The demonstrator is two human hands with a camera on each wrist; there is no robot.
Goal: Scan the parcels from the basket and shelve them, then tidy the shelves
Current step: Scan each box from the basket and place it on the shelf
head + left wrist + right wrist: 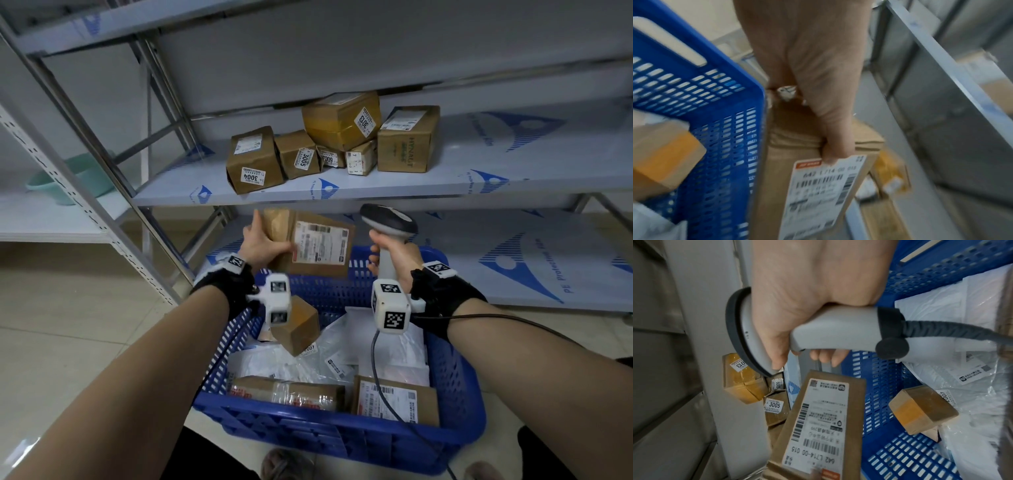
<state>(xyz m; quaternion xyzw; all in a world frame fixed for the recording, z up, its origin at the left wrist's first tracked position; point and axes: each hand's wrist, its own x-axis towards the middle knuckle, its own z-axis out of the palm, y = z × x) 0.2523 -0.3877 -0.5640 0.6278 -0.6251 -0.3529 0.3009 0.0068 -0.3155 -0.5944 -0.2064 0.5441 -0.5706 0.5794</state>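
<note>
My left hand grips a flat brown parcel by its left end, thumb on top beside the white shipping label, above the far rim of the blue basket. My right hand holds a grey corded barcode scanner by its handle, head up, just right of the parcel. In the right wrist view the scanner sits above the parcel's label. Several brown boxes with number stickers stand on the grey shelf.
The basket holds a small brown box, white poly mailers and two flat brown parcels at the near side. A lower shelf lies behind the basket. A green basin sits on a left shelf. Slanted metal uprights stand left.
</note>
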